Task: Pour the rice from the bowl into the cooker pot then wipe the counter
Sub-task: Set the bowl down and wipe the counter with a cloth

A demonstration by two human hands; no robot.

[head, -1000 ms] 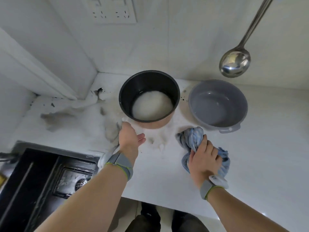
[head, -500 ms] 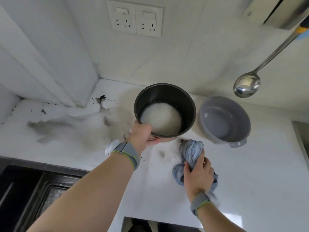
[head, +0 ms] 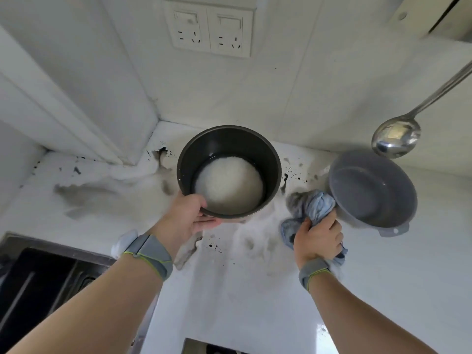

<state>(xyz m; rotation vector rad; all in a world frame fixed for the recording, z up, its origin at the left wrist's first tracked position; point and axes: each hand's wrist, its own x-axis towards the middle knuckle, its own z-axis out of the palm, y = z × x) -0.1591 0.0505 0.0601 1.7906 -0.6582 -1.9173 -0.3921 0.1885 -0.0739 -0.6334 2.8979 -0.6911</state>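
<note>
**Pot lifted clear, cloth moved in beside the bowl**

Over the last second the cooker pot (head: 229, 172) had come up off the counter (head: 255, 290): the left hand (head: 187, 217), which had only been resting against its near wall, now clamped the near rim, thumb inside the lip and fingers under the edge. The pot looked raised and tipped slightly toward the person, near the back corner of the counter where it meets the wall. The right hand (head: 318, 237) had slid its bunched blue cloth (head: 313, 209) away from the front edge and rightward, until the cloth touched the near-left side of the grey bowl (head: 371, 192).

I took this to mean the pouring was finished and the wiping was under way, the pot being held up so the damp patch beneath it could be reached.

The pot was dark inside, with a pale mound of rice (head: 228, 185) sitting in cloudy water at the bottom. The bowl stood by the back edge, to the right of the pot, and appeared empty. The right hand's fingers were curled tight around the crumpled cloth, pressing it to the counter. Wet smears and dark specks marked the surface around both.
</note>
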